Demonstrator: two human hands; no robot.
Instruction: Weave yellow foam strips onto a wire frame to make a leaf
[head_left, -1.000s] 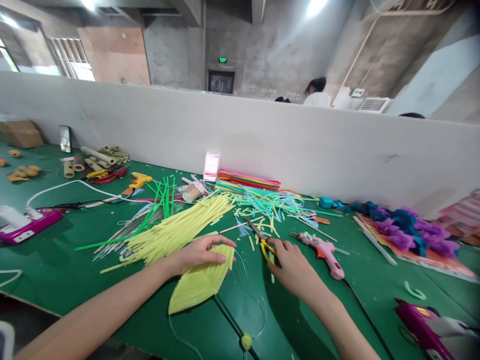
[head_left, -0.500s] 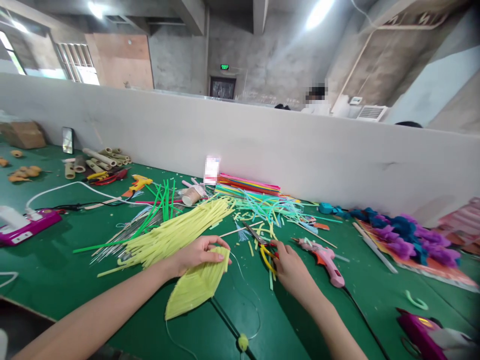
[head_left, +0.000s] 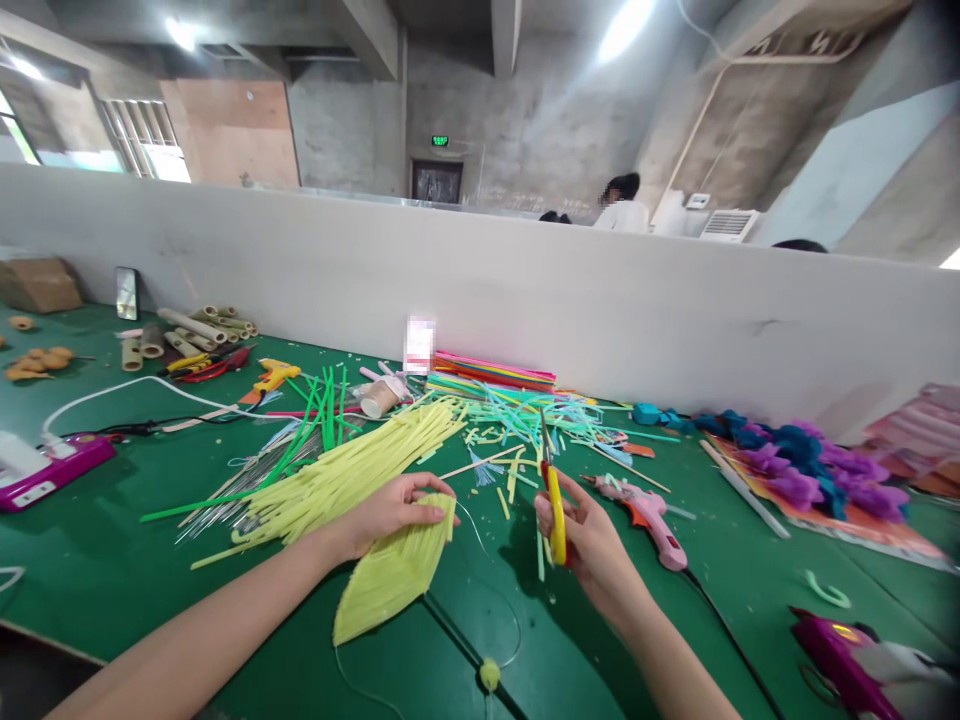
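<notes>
Pinched between the thumb and fingers of my left hand (head_left: 409, 515) is the upper end of a yellow leaf-shaped piece (head_left: 390, 590) made of fuzzy strips laid side by side. A thin wire loops from it, and a dark rod with a small yellow ball (head_left: 489, 673) lies just below. My right hand (head_left: 589, 535) grips a pair of scissors (head_left: 555, 510) with red and yellow handles, blades pointing up and away from me. The scissors are apart from the leaf piece. Beyond my left hand spreads a pile of yellow pipe cleaners (head_left: 360, 465).
A pink glue gun (head_left: 649, 520) with its cable lies right of my right hand. Behind are mixed pipe cleaners (head_left: 525, 405) and a paper cup (head_left: 380, 397). Purple power strips (head_left: 60, 470) flank the table; a white partition (head_left: 480, 270) closes off the back.
My right hand has lifted the scissors off the table and turned them, so the blades now point upward. My left hand keeps its hold on the leaf piece. The view has shifted slightly.
</notes>
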